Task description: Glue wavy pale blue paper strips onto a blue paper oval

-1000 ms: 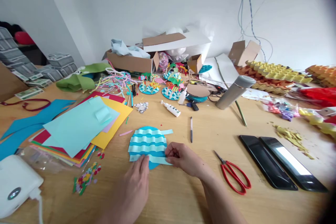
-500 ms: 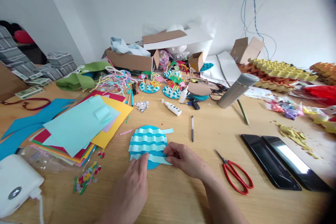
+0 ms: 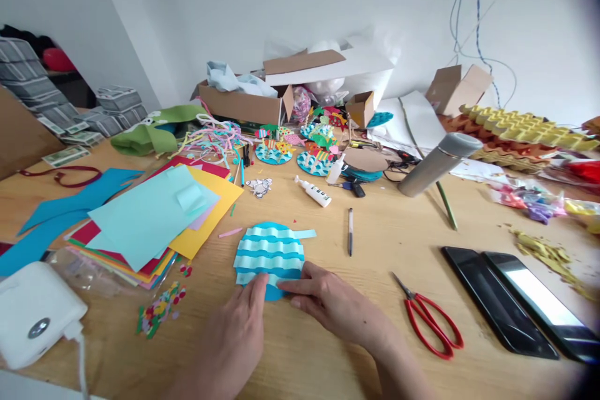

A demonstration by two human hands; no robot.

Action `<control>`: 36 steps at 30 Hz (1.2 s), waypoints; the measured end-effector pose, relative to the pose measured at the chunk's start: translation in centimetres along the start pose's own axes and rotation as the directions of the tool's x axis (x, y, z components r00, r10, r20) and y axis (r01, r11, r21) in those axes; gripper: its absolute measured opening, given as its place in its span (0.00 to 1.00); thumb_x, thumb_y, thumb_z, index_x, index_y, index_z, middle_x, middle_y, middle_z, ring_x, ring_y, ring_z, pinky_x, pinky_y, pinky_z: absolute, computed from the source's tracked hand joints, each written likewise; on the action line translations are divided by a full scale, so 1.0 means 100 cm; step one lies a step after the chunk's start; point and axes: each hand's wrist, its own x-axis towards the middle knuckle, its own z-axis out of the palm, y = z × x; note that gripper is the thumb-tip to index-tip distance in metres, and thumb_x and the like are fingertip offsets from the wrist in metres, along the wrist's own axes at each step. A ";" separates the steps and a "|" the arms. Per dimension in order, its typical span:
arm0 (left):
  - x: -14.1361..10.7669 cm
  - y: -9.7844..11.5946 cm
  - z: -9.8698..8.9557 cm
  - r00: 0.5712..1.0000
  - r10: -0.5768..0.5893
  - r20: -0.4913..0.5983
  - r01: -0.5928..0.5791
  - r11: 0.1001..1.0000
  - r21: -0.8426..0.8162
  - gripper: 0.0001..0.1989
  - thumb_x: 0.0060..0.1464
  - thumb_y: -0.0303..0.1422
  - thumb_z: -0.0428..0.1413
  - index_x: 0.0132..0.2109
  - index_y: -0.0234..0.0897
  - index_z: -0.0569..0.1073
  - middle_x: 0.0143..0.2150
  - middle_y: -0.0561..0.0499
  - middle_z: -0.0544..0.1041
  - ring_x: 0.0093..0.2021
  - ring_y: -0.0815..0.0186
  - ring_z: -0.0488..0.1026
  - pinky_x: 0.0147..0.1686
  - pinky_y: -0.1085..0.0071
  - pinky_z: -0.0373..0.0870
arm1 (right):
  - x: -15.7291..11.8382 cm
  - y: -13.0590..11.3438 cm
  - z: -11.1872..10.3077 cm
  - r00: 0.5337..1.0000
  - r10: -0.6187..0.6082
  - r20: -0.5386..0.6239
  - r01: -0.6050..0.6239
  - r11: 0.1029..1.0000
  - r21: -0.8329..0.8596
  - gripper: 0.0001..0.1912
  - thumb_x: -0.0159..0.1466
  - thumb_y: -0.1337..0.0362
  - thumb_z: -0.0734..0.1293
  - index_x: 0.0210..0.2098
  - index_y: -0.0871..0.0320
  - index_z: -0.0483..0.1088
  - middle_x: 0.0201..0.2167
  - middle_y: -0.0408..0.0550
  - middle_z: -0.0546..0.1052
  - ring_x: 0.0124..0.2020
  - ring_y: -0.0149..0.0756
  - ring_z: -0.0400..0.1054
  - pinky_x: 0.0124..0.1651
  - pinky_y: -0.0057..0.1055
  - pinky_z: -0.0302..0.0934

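Note:
A blue paper disc (image 3: 270, 295) lies on the table in front of me, crossed by several wavy pale aqua paper strips (image 3: 269, 247). My left hand (image 3: 237, 331) rests its outstretched fingertips on the lowest strip, at the disc's lower edge. From the right, the straight index finger of my right hand (image 3: 332, 303) presses on that same strip, with the thumb apart below it and the other fingers curled. Neither hand grips anything. My right hand covers the strip's right end. One loose-looking strip end (image 3: 305, 234) sticks out past the disc's upper right.
Red-handled scissors (image 3: 431, 322) and a pen (image 3: 350, 231) lie to the right, near two black phone-like slabs (image 3: 497, 300). Beyond the disc are a glue bottle (image 3: 313, 191) and decorated discs (image 3: 273, 154). Coloured paper (image 3: 145, 219) and a white device (image 3: 40, 312) are left.
My right hand has let go of the lowest strip's right end and moved left, its index finger now pressing the strip down. The camera view has shifted slightly left.

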 end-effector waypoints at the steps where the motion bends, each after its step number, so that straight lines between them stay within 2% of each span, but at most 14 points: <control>1: 0.000 0.000 -0.002 0.999 -0.011 0.031 0.011 1.000 0.003 0.26 0.57 0.19 0.40 0.62 0.31 0.62 0.50 0.38 0.78 0.44 0.58 0.79 0.39 0.64 0.77 | 0.000 0.000 0.000 1.000 -0.001 -0.002 0.001 1.000 -0.012 0.16 0.70 0.60 0.61 0.54 0.42 0.72 0.44 0.46 0.72 0.42 0.36 0.70 0.48 0.31 0.62; 6: 0.002 0.002 -0.011 0.996 -0.003 0.091 0.002 1.000 0.009 0.28 0.55 0.17 0.41 0.62 0.31 0.63 0.53 0.38 0.77 0.45 0.56 0.79 0.39 0.64 0.77 | 0.002 -0.004 0.001 1.000 0.025 0.000 -0.025 0.997 -0.068 0.15 0.70 0.60 0.60 0.53 0.43 0.73 0.42 0.47 0.72 0.41 0.36 0.69 0.46 0.31 0.62; 13: 0.012 0.002 -0.026 0.980 -0.059 0.189 0.074 0.994 -0.075 0.29 0.55 0.16 0.40 0.62 0.33 0.64 0.52 0.39 0.77 0.47 0.58 0.78 0.44 0.64 0.75 | 0.003 -0.007 0.002 0.997 0.080 -0.005 -0.080 0.987 -0.141 0.14 0.69 0.59 0.60 0.51 0.43 0.74 0.39 0.47 0.70 0.39 0.37 0.68 0.41 0.32 0.61; 20: 0.017 -0.003 -0.031 0.975 -0.081 0.207 0.116 0.980 -0.162 0.26 0.58 0.18 0.40 0.59 0.35 0.67 0.52 0.42 0.78 0.48 0.59 0.77 0.45 0.65 0.74 | 0.002 -0.007 0.003 0.995 0.094 0.013 -0.092 0.987 -0.136 0.15 0.69 0.60 0.61 0.52 0.42 0.73 0.40 0.47 0.70 0.40 0.38 0.68 0.43 0.33 0.61; 23: 0.013 0.000 -0.029 0.970 -0.075 0.232 0.096 0.992 -0.082 0.28 0.56 0.17 0.40 0.61 0.34 0.66 0.51 0.40 0.78 0.47 0.58 0.78 0.44 0.63 0.75 | 0.002 -0.007 0.003 0.995 0.099 0.018 -0.095 0.984 -0.148 0.15 0.68 0.60 0.62 0.52 0.42 0.73 0.38 0.47 0.69 0.39 0.38 0.68 0.42 0.33 0.61; 29: -0.002 0.018 -0.017 0.939 -0.123 0.322 0.096 0.991 0.098 0.35 0.53 0.16 0.41 0.68 0.25 0.51 0.38 0.38 0.81 0.34 0.57 0.80 0.30 0.69 0.73 | 0.003 -0.008 0.002 0.996 0.085 0.004 -0.083 0.986 -0.141 0.13 0.68 0.60 0.62 0.50 0.43 0.74 0.36 0.46 0.68 0.38 0.38 0.67 0.40 0.32 0.60; 32: -0.005 0.019 -0.013 0.953 -0.093 0.288 0.067 0.993 0.100 0.32 0.56 0.20 0.43 0.68 0.23 0.50 0.38 0.37 0.81 0.32 0.58 0.79 0.27 0.71 0.71 | 0.003 -0.008 0.002 0.997 0.081 0.002 -0.080 0.989 -0.125 0.14 0.68 0.60 0.62 0.51 0.42 0.74 0.36 0.46 0.68 0.38 0.37 0.67 0.40 0.31 0.60; 36: -0.005 0.011 -0.017 0.995 -0.035 0.090 0.038 0.999 -0.033 0.23 0.64 0.29 0.42 0.64 0.31 0.60 0.37 0.43 0.82 0.30 0.62 0.79 0.28 0.72 0.71 | 0.002 -0.007 0.002 0.996 0.088 0.010 -0.086 0.988 -0.130 0.14 0.68 0.59 0.63 0.51 0.42 0.73 0.37 0.47 0.69 0.38 0.38 0.67 0.41 0.32 0.60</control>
